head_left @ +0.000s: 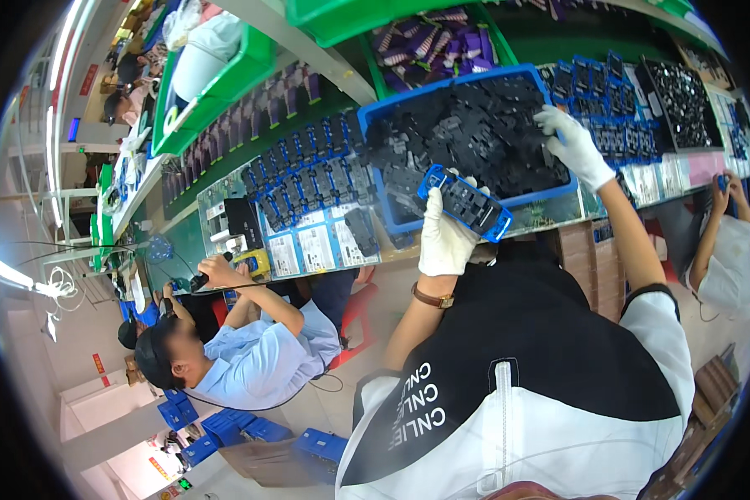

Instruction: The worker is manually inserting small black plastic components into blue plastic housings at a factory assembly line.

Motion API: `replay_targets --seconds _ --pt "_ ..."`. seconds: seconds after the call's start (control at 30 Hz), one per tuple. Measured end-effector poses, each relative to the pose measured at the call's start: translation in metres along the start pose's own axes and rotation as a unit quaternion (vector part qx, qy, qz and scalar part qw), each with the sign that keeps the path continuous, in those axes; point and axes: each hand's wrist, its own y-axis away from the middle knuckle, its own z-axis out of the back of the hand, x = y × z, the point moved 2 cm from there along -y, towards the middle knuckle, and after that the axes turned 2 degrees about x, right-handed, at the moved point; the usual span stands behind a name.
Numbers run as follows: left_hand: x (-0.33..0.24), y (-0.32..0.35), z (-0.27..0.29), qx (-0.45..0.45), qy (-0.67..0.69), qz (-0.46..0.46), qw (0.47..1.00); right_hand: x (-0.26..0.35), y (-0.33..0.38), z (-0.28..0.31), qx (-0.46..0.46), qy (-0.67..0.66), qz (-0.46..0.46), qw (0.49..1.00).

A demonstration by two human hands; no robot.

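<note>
A big blue bin [558, 193] full of small black parts [483, 133] sits on the long green desk [196, 237]. In front of the bin, the left hand [444, 237] grips a blue tray [467, 202]. The right hand [571, 143] reaches into the bin, fingers curled on the parts. Another worker [250, 350] sits left of the bin.

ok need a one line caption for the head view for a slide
Gloved left hand holds a small blue tray while the gloved right hand reaches into a blue bin of black parts.

A small blue tray [467, 202] of black parts, tilted, lies over the blue bin's [558, 195] near rim.
</note>
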Motion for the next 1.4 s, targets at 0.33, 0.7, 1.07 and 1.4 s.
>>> replay_targets --seconds 0.33,0.7,1.07,1.4 --pt "-0.012 -0.016 -0.026 0.023 0.023 -0.022 0.999 0.055 0.005 -0.008 -0.008 -0.705 -0.346 0.619" --pt "-0.018 -0.022 -0.031 0.028 0.051 -0.052 0.997 0.125 0.000 0.006 0.037 -0.791 -0.274 0.546" --pt "-0.008 -0.004 -0.020 0.021 -0.030 -0.125 0.991 0.211 0.013 0.003 -0.037 0.113 0.054 0.991" --pt "0.022 0.011 0.020 0.003 -0.055 -0.135 0.989 0.214 0.051 -0.036 -0.076 0.206 0.072 0.973"
